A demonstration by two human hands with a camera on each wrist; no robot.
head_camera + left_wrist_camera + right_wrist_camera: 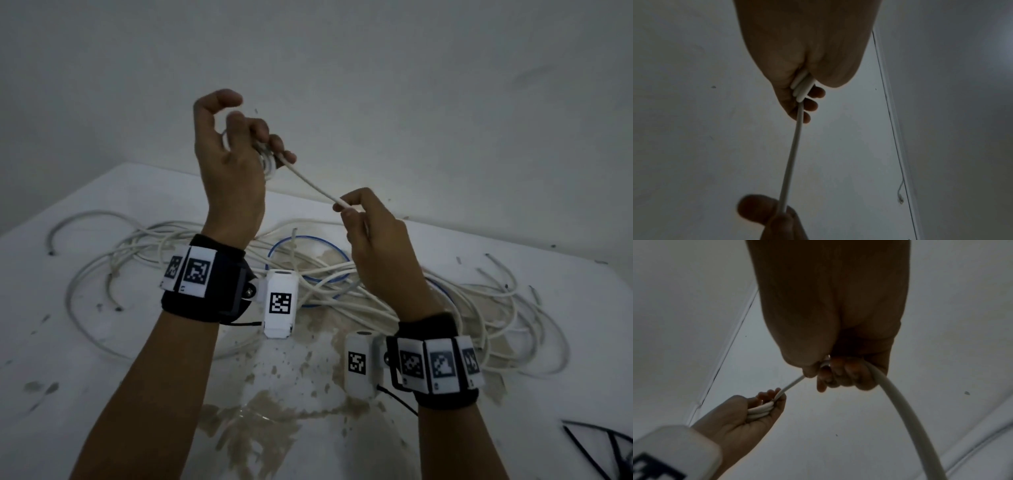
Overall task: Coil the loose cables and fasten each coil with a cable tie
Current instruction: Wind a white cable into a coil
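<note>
My left hand [239, 144] is raised above the table and grips a small coil of white cable [267, 161], its fingers curled round several loops [802, 88]. One taut strand of that white cable [310, 183] runs down and right to my right hand [356, 209], which pinches it between thumb and fingers. In the right wrist view the cable [898, 404] leaves my right hand [840, 374] and curves down out of frame, and my left hand [758, 408] holds the loops. The coil's far side is hidden behind my left hand.
A tangle of loose white cables [394, 291] with a blue cable [308, 240] among them lies across the stained white table [102, 394]. Black cable ties [603, 445] lie at the bottom right corner. A plain wall [376, 85] stands behind the table.
</note>
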